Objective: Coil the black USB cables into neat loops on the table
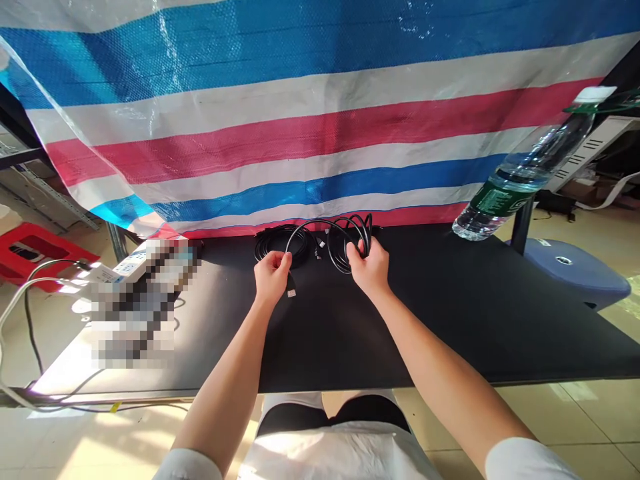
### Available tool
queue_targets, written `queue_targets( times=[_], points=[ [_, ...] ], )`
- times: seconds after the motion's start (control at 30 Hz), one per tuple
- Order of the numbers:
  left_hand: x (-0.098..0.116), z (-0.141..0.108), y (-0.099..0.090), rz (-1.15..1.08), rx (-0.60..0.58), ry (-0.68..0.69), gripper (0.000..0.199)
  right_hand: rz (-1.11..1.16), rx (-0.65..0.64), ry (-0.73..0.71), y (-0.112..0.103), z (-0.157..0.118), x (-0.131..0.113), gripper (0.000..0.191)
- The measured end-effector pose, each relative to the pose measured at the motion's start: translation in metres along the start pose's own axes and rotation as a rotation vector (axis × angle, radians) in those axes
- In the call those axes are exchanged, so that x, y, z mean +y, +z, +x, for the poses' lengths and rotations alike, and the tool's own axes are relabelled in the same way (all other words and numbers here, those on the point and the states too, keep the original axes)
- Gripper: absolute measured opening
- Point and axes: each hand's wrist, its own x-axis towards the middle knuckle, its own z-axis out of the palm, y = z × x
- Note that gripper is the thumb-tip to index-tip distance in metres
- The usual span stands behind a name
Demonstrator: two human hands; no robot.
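Note:
My left hand (pixel 273 278) grips a black cable (pixel 310 227) close to its plug, and a small connector (pixel 291 288) hangs just below my fingers. My right hand (pixel 369 265) holds several loops of the same cable, gathered into a loose coil (pixel 350 243). Between my hands, a second black cable coil (pixel 280 243) lies flat on the black tabletop (pixel 425 320). Small cable ends (pixel 319 248) rest beside it.
A striped plastic tarp (pixel 320 133) hangs along the table's far edge. A water bottle (pixel 520 177) lies tilted at the right. A white power strip (pixel 150 257) sits at the left, partly blurred. A blue stool (pixel 573 270) and red crate (pixel 35 253) stand on the floor.

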Motion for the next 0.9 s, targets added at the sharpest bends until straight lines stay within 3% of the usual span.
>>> queue_targets(
  times=[0.03,0.1,0.23,0.37,0.43,0.47,0.6,0.7,0.77,0.9],
  points=[
    [-0.001,0.000,0.002,-0.049,-0.044,-0.038,0.012,0.054,-0.006,0.020,-0.001,0.001,0.000,0.038],
    [-0.002,-0.002,0.006,-0.137,-0.138,-0.108,0.028,0.219,-0.107,0.077,-0.001,0.002,-0.002,0.044],
    [-0.002,-0.008,0.010,-0.277,-0.293,-0.188,0.056,0.602,-0.483,0.193,-0.001,-0.005,-0.011,0.061],
    [0.001,-0.011,0.004,-0.277,-0.532,-0.254,0.044,0.764,-0.723,0.267,0.000,-0.013,-0.014,0.067],
    [0.001,-0.010,0.002,-0.211,-0.566,-0.222,0.032,0.710,-0.716,0.260,0.000,-0.013,-0.012,0.065],
    [0.001,-0.009,0.002,-0.173,-0.529,-0.191,0.031,0.632,-0.681,0.230,0.000,-0.012,-0.010,0.062],
    [-0.005,0.000,0.000,-0.051,-0.197,-0.015,0.034,0.198,-0.552,0.072,-0.002,-0.007,-0.003,0.043],
    [-0.009,0.008,-0.004,-0.048,-0.076,0.082,0.031,0.063,-0.613,0.069,-0.002,-0.005,0.000,0.033],
    [-0.011,0.011,-0.006,-0.121,-0.125,0.046,0.029,0.047,-0.670,0.091,0.001,-0.006,0.002,0.030],
    [-0.016,0.008,-0.004,-0.307,-0.384,-0.152,0.032,-0.007,-0.662,0.070,0.006,-0.009,0.008,0.030]
  ],
)
